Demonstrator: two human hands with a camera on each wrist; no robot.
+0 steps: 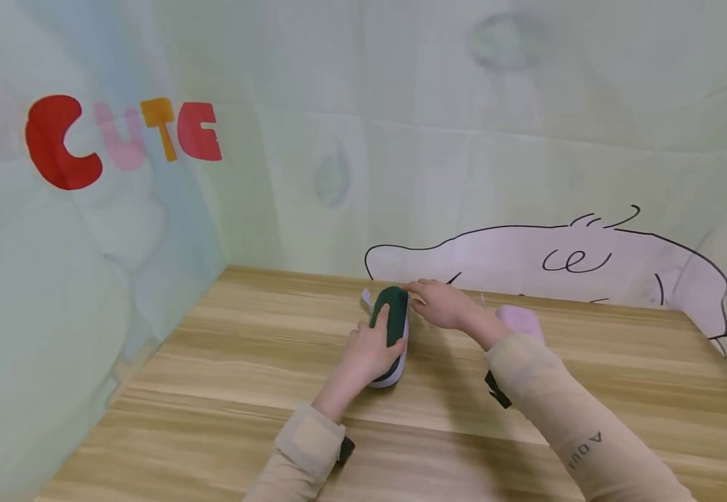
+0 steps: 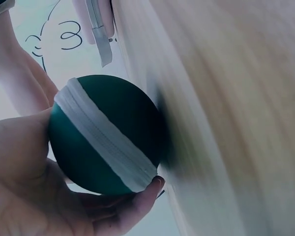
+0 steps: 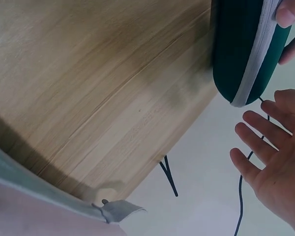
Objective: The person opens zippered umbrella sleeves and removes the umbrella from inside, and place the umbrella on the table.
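A dark green zip case, long and round-ended, is held over the wooden table by my left hand. Its fingers and thumb wrap its sides in the left wrist view, with the index finger laid along the top. A pale zipper band runs round the case, and a light tab sticks out at its left. My right hand is at the far end of the case, fingertips close to its tip. The right wrist view shows those fingers spread and relaxed, with nothing in the palm.
A pink pouch lies on the table behind my right forearm; its grey zipper pull shows in the left wrist view. Printed cloth walls stand along the table's back and left.
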